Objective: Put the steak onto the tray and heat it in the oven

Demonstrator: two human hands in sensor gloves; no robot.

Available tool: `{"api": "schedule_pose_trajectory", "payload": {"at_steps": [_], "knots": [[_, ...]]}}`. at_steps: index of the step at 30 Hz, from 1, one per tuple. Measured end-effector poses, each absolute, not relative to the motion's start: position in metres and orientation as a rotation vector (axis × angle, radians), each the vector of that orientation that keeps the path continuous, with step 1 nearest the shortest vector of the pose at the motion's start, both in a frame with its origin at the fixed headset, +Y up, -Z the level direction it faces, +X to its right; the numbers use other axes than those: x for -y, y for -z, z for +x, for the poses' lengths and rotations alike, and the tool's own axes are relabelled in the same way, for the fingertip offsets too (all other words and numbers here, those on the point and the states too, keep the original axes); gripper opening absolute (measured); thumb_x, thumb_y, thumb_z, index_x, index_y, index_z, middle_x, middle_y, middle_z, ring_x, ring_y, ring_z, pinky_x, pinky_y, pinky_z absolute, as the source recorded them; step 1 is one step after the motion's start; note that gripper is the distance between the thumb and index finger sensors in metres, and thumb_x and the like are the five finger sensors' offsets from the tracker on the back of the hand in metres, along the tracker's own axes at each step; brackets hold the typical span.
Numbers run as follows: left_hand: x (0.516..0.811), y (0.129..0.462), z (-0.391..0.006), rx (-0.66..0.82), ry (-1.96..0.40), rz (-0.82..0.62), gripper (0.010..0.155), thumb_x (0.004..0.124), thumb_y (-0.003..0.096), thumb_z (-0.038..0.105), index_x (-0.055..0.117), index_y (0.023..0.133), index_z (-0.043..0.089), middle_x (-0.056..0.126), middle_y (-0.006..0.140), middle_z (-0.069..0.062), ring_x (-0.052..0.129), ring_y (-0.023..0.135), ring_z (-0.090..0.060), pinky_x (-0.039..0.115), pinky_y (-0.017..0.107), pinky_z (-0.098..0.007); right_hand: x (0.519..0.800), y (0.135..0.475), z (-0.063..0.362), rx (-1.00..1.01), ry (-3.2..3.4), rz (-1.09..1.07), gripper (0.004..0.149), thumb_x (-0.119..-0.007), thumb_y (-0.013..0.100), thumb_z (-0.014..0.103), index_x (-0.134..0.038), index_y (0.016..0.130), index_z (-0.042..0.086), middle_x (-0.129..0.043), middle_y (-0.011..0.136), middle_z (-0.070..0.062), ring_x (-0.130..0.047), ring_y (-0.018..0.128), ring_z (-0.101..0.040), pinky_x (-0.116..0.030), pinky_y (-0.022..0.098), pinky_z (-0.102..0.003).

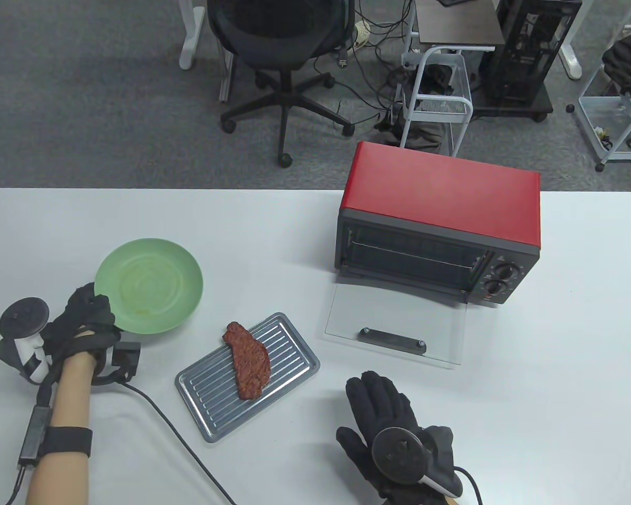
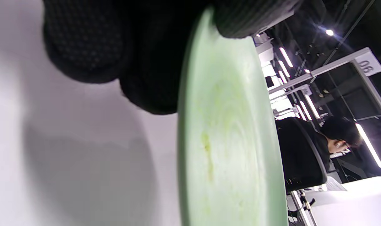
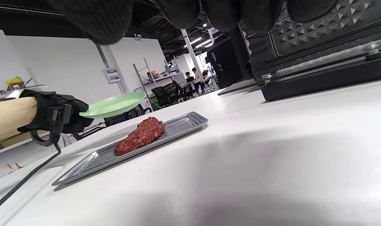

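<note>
One green plate [image 1: 148,285] beside tray [image 1: 200,381]

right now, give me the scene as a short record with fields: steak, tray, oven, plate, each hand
steak: lies on the tray, one end overhanging its far edge
tray: ribbed metal, flat on the table, left of the open oven door
oven: red, glass door folded down onto the table, rack inside bare
plate: green, nothing on it, held off the table
left hand: grips the plate's rim
right hand: fingers straight, holding nothing, near the tray
</note>
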State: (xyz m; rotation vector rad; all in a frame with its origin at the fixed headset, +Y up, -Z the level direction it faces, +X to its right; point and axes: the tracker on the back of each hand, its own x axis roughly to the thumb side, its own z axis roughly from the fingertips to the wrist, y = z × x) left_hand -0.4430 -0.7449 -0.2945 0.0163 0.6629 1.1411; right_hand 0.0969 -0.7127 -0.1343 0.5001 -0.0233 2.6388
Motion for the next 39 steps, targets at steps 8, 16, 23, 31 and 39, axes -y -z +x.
{"api": "schedule_pose_trajectory", "payload": {"at_steps": [8, 16, 23, 31, 39], "knots": [[0.762, 0.298, -0.447, -0.716, -1.179, -0.012, 0.053, 0.074, 0.0508, 0.036, 0.069, 0.101, 0.02, 0.093, 0.076, -0.011, 0.11, 0.043, -0.026, 0.095, 0.034, -0.043, 0.714, 0.135, 0.096, -0.001, -2.639, 0.504, 0.082, -0.068, 0.05, 0.051, -0.042, 0.113, 0.005, -0.042, 0.114, -0.03, -0.05, 0.099, -0.059, -0.051, 0.064, -0.072], [0.776, 0.302, -0.446, -0.738, -1.174, -0.04, 0.053, 0.074, 0.0507, 0.037, 0.07, 0.101, 0.02, 0.094, 0.076, -0.012, 0.111, 0.042, -0.026, 0.095, 0.033, -0.044, 0.714, 0.135, 0.094, -0.016, -2.64, 0.514, 0.082, -0.068, 0.05, 0.051, -0.042, 0.113, 0.005, -0.041, 0.114, -0.03, -0.05, 0.099, -0.059, -0.051, 0.064, -0.073], [0.78, 0.305, -0.443, -0.75, -1.168, -0.052, 0.053, 0.073, 0.051, 0.036, 0.069, 0.101, 0.02, 0.093, 0.076, -0.012, 0.111, 0.042, -0.026, 0.096, 0.033, -0.044, 0.715, 0.135, 0.094, -0.028, -2.642, 0.518, 0.082, -0.068, 0.05, 0.051, -0.042, 0.113, 0.005, -0.042, 0.114, -0.031, -0.05, 0.099, -0.059, -0.051, 0.064, -0.073], [0.78, 0.306, -0.44, -0.759, -1.176, -0.063, 0.053, 0.073, 0.0512, 0.036, 0.069, 0.102, 0.019, 0.093, 0.077, -0.013, 0.111, 0.043, -0.026, 0.095, 0.034, -0.045, 0.715, 0.135, 0.094, -0.031, -2.641, 0.518, 0.082, -0.068, 0.05, 0.051, -0.042, 0.113, 0.005, -0.042, 0.114, -0.031, -0.05, 0.099, -0.059, -0.051, 0.064, -0.072], [0.78, 0.306, -0.44, -0.774, -1.172, -0.07, 0.054, 0.073, 0.0513, 0.036, 0.068, 0.102, 0.019, 0.093, 0.077, -0.014, 0.111, 0.043, -0.027, 0.095, 0.034, -0.045, 0.715, 0.135, 0.095, -0.031, -2.641, 0.517, 0.082, -0.068, 0.05, 0.051, -0.042, 0.113, 0.005, -0.042, 0.114, -0.031, -0.05, 0.099, -0.059, -0.051, 0.064, -0.072]]}}
